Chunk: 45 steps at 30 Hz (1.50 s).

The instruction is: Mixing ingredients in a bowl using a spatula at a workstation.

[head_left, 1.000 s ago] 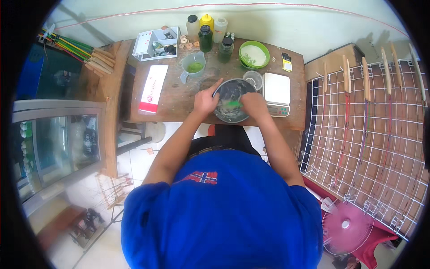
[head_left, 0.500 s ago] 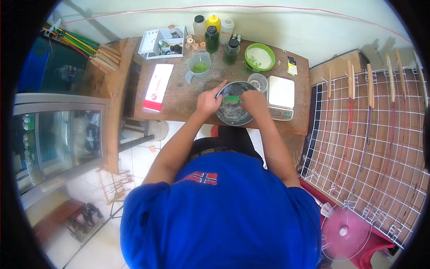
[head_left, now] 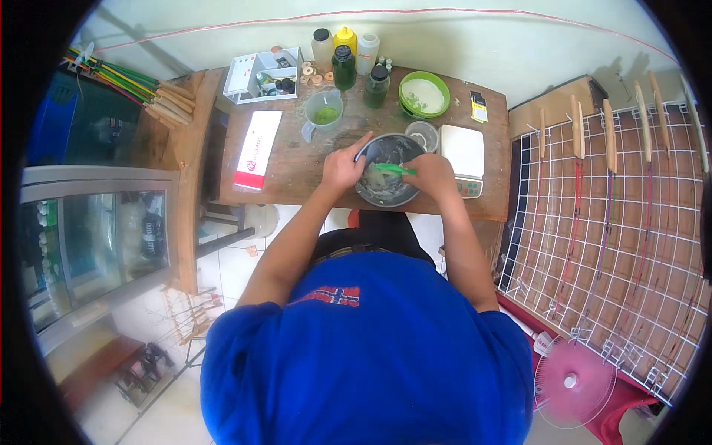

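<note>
At the table's front edge stands a dark grey mixing bowl (head_left: 368, 191) with a wet, pale greenish paste smeared over its inside. My left hand (head_left: 344, 166) is closed on its left rim, one digit stretched along the outer side. In my right hand (head_left: 432, 175) is the handle of a green spatula (head_left: 395, 169), its blade down in the paste; the fingers partly hide the handle. Just behind the bowl, to the right, sits a small clear cup (head_left: 423, 127). A white digital scale (head_left: 461, 150) stands close to my right hand.
Farther back are a jug with green residue (head_left: 324, 99), a green bowl of pale powder (head_left: 443, 86), jars of green contents (head_left: 343, 68), a yellow squeeze bottle (head_left: 345, 37) and a white organizer box (head_left: 248, 68). A white-and-red paper (head_left: 257, 150) lies left; a wire rack (head_left: 593, 222) stands right.
My right hand has shifted right and turned, drawing the spatula toward the bowl's right side. The left hand keeps its hold on the rim. The whole view has shifted slightly.
</note>
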Available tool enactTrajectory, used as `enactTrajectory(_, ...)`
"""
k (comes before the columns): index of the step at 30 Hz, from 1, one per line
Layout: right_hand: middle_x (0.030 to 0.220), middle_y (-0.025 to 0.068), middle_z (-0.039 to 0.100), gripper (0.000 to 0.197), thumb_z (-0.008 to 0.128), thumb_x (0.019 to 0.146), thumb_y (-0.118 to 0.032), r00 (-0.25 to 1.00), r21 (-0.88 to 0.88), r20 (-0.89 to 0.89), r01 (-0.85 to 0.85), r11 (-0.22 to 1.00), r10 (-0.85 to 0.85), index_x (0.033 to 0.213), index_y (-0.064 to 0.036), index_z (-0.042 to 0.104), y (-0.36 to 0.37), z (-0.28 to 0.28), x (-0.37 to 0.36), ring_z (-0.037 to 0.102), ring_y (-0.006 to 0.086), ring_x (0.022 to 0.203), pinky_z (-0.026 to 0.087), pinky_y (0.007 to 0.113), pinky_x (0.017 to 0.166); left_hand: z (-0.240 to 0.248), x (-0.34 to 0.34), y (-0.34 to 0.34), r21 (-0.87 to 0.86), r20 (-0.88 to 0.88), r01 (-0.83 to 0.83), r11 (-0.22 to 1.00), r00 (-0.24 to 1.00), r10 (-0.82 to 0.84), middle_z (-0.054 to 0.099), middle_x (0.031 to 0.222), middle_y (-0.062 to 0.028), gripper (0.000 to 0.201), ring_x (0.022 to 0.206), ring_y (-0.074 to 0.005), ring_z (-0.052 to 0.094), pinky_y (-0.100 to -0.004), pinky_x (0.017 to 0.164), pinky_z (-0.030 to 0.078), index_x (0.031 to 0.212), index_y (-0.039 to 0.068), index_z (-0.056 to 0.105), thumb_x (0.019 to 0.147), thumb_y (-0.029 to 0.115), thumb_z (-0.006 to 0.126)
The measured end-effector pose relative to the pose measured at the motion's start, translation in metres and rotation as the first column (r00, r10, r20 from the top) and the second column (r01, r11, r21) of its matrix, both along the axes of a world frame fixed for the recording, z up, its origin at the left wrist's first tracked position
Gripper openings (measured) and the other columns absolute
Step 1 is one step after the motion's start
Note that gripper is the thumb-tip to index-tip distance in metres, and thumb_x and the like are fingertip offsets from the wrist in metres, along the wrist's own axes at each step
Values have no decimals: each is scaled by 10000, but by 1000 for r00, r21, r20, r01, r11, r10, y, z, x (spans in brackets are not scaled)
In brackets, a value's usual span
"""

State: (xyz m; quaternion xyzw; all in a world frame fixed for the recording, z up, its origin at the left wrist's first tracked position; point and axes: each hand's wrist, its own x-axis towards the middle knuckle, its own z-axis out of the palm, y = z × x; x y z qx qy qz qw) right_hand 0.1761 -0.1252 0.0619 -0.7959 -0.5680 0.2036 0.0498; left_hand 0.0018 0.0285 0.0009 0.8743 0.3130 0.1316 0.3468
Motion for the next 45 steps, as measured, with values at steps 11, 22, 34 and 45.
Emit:
enactTrajectory(11,862,124,720,285,743,735,-333,981,56,-104,172,983,-166,973,-182,783,-8,13,7,679,317,817,536,418,742,-12,-4,9,-85,78,-137,987,986,144,682,987,-226,569,881,-416,655,-498,840,518,1391,359,528,847,199,568)
enactTrajectory(22,780,142,695,122,726,716,-190,955,98,203,-239,966,216,807,-113,753,14,-43,-7,695,320,797,542,437,712,-3,-2,6,-26,38,-59,998,997,60,687,925,-217,581,857,-413,660,-504,822,521,1411,365,501,858,202,566)
enactTrajectory(34,784,124,693,208,749,731,-230,914,70,157,-387,919,373,918,-142,764,12,-43,-8,688,310,778,538,443,692,-17,-5,6,-1,100,-47,999,994,47,683,943,-211,611,826,-404,661,-484,777,531,1406,345,514,829,155,582)
enactTrajectory(45,752,131,695,98,740,689,-169,947,90,167,-293,952,275,751,-94,742,16,-16,-7,698,320,762,549,431,682,-3,-6,2,41,28,27,999,999,-28,683,869,-209,615,784,-401,658,-490,747,530,1415,336,505,831,159,585)
